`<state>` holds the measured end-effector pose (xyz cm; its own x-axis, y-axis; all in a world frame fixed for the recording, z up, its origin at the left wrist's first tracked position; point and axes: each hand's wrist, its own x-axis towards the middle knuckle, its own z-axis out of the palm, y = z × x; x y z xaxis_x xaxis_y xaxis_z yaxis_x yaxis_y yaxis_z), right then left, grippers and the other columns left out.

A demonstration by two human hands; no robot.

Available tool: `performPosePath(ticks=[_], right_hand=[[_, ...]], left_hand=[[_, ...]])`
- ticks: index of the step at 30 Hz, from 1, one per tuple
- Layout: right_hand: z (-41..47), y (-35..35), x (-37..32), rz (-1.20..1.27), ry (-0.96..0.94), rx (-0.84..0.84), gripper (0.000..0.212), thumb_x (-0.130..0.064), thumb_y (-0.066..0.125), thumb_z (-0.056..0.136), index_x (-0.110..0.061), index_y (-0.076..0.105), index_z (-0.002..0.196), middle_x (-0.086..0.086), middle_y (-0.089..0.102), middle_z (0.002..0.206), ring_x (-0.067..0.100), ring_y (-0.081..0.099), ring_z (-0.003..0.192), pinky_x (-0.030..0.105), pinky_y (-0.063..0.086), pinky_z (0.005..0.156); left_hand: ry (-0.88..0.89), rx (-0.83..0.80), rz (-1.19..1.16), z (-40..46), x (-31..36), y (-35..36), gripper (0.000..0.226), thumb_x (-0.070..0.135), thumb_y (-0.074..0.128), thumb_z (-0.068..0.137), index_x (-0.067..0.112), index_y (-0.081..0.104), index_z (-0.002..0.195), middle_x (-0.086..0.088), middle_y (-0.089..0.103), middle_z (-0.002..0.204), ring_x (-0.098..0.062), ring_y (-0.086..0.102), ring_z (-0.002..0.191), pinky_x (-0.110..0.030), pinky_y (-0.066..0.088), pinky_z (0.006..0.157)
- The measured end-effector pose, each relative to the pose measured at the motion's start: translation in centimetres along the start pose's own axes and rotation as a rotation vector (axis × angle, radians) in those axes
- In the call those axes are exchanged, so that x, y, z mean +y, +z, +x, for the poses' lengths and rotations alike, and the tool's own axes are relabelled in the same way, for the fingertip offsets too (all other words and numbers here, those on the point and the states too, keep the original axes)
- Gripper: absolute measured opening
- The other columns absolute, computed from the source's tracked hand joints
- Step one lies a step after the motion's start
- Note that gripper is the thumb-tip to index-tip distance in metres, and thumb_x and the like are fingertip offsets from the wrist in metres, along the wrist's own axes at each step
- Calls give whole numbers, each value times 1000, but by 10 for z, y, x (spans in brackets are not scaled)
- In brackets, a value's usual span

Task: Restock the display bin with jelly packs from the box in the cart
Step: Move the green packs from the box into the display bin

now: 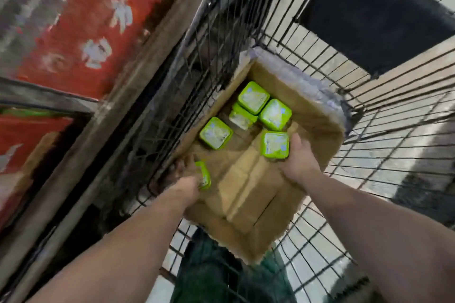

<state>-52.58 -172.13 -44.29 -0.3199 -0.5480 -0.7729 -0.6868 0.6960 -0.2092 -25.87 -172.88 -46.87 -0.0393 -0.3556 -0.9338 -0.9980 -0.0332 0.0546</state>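
Packs small, light, rigid-looking, glossy lids maybe slick; best gripped by sides. My right hand point(299, 158) grips pack point(275, 144) mid-box point(317, 115); left hand point(189, 177) holds another point(204, 176) at box's left wall. Four remain toward far corner, cart point(384, 130).

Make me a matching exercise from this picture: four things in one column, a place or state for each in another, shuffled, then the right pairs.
Things
1. left hand
2. right hand
3. cardboard box
4. red sign

States
A. sits inside the wire cart
B. outside the cart, on the left
C. grips a green pack seen from above
D. grips a green pack seen edge-on

Pairs: 1-D, 2-C, 3-A, 4-B
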Motion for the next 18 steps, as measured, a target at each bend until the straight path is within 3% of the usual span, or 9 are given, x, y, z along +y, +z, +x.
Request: performPosePath(ticks=[1, 3, 6, 8, 18], right_hand=[[9, 3, 3, -11, 5, -20, 78, -27, 75, 76, -12, 30, 139, 20, 40, 128, 39, 49, 119, 41, 40, 98], [23, 7, 8, -36, 8, -54, 84, -28, 77, 75, -14, 27, 141, 20, 39, 132, 38, 47, 123, 42, 39, 100], [39, 14, 16, -12, -7, -59, 98, -27, 80, 71, -25, 19, 148, 17, 39, 137, 35, 47, 124, 42, 39, 102], [44, 19, 18, 6, -11, -53, 99, -26, 79, 72, -28, 17, 149, 16, 42, 137, 34, 48, 125, 40, 40, 101], [-12, 10, 5, 22, -149, -97, 95, -31, 84, 60, -32, 30, 138, 7, 60, 120, 28, 59, 110, 34, 48, 92]], left_hand=[[-23, -4, 16, 6, 1, 4, 65, 27, 54, 95, 18, 20, 151, -17, 33, 151, -31, 34, 139, -35, 24, 111], [-70, 71, 108, 10, 5, 3, 82, 32, 63, 89, 17, 11, 151, -14, 28, 152, -32, 31, 138, -37, 26, 112], [-95, 180, 98, 18, 9, 5, 69, 29, 62, 86, 18, 22, 142, -12, 36, 144, -32, 40, 131, -40, 36, 107], [-106, 205, 58, 16, 10, 4, 76, 28, 71, 75, 19, 25, 135, -10, 38, 138, -31, 42, 127, -39, 39, 104], [163, 191, -169, -21, 25, -22, 100, 29, 81, 62, 25, 20, 142, -7, 38, 138, -28, 39, 129, -38, 36, 108]])
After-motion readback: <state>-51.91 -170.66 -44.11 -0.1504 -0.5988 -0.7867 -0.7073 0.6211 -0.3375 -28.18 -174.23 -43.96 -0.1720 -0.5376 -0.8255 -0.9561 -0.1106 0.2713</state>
